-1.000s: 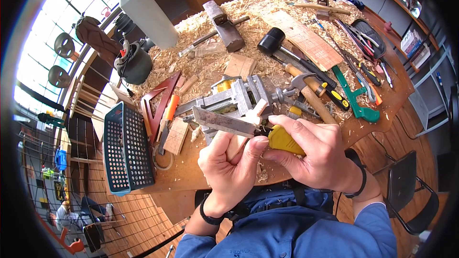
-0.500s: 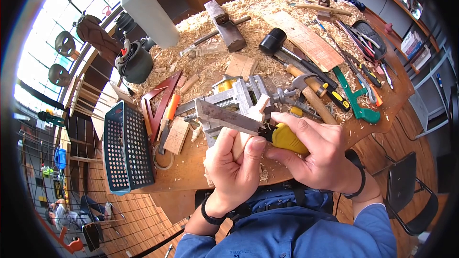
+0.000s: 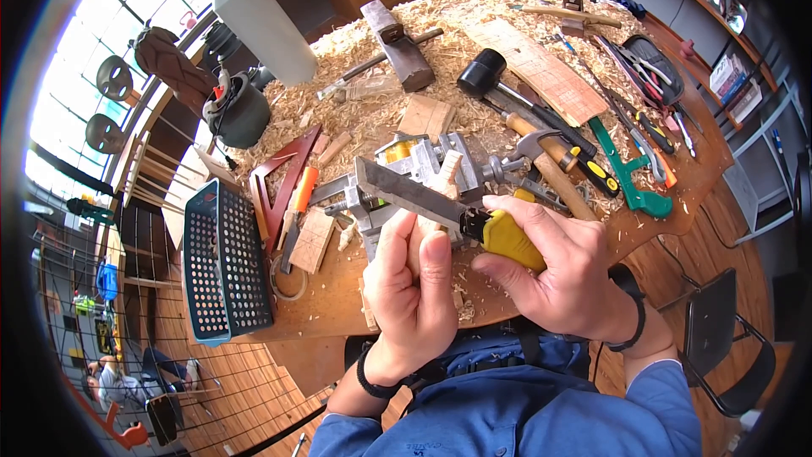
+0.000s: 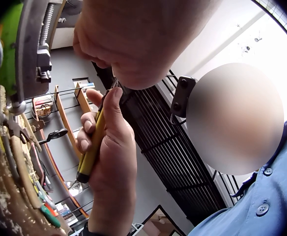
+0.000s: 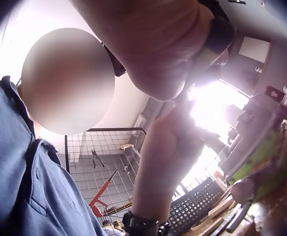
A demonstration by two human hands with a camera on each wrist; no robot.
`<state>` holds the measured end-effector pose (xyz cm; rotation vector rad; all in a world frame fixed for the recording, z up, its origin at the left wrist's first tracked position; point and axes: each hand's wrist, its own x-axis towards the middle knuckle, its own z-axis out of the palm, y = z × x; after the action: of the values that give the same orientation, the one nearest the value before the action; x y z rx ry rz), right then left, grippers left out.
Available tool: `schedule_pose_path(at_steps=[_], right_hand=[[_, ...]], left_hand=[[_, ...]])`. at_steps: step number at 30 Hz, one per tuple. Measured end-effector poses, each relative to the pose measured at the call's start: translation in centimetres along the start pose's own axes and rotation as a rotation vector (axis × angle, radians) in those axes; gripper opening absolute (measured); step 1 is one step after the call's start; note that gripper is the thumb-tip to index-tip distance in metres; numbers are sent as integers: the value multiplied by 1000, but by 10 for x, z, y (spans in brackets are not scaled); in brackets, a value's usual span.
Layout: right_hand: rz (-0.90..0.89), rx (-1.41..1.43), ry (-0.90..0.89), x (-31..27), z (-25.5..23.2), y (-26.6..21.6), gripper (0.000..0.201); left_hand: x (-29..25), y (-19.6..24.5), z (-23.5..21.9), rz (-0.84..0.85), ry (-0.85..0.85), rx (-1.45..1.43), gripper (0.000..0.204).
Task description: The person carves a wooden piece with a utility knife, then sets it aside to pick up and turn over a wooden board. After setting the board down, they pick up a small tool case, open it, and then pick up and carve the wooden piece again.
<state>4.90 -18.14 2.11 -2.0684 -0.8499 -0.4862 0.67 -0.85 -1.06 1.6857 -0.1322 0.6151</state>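
In the head view my left hand (image 3: 408, 288) holds a small pale piece of wood (image 3: 446, 178), its carved end standing up beyond the fingers. My right hand (image 3: 551, 267) grips a yellow-handled knife (image 3: 514, 241), thumb along the near side of the handle. Its broad grey blade (image 3: 410, 195) points up and left and crosses in front of the wood. The left thumb stands upright near the blade's lower edge. From the left wrist, the yellow handle (image 4: 95, 140) shows inside the curled right fingers. Glare and the forearm hide the wood from the right wrist view.
Just beyond the hands is a metal vise (image 3: 414, 167). Right of it lie a claw hammer (image 3: 550, 173), a black mallet (image 3: 484, 73) and a green-handled saw (image 3: 630, 178). A perforated basket (image 3: 227, 262) stands at the left edge. Wood shavings (image 3: 355, 123) cover the far tabletop.
The knife blade has shifted slightly right and up over the wood. The wood's carved end has tipped more upright, and the left thumb has moved away from the knife handle and straightened.
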Motion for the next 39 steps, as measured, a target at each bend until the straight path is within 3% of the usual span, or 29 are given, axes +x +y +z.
schedule_pose_path(at_steps=[2, 3, 5, 7, 9, 11, 13, 14, 23, 29, 39], right_hand=[[4, -42, 13, 1, 1, 1, 47], [0, -41, 73, 2, 1, 4, 46], [-5, -39, 133, 2, 0, 7, 45], [101, 66, 57, 2, -4, 8, 44], [139, 97, 13, 3, -7, 6, 43], [154, 132, -42, 3, -6, 6, 46], [123, 125, -48, 1, -2, 10, 48], [91, 116, -54, 0, -1, 12, 50], [77, 75, -214, 0, -8, 7, 58], [-6, 5, -88, -1, -1, 12, 59], [28, -61, -76, 3, -8, 8, 60]], left_hand=[[5, -4, 0, 156, 47, 188, 34], [5, -3, -1, 156, 48, 189, 34], [6, 1, -3, -16, 55, 74, 35], [7, 3, -8, -75, 15, 79, 39], [10, 13, -7, -297, -48, -314, 47], [12, 19, -7, -380, -68, -378, 50], [13, 20, -11, -532, -111, -699, 51], [15, 22, -14, -558, -158, -712, 54], [13, 20, -10, -538, -161, -664, 56], [12, 16, -13, -532, -204, -673, 55], [14, 19, -16, -569, -252, -605, 49]])
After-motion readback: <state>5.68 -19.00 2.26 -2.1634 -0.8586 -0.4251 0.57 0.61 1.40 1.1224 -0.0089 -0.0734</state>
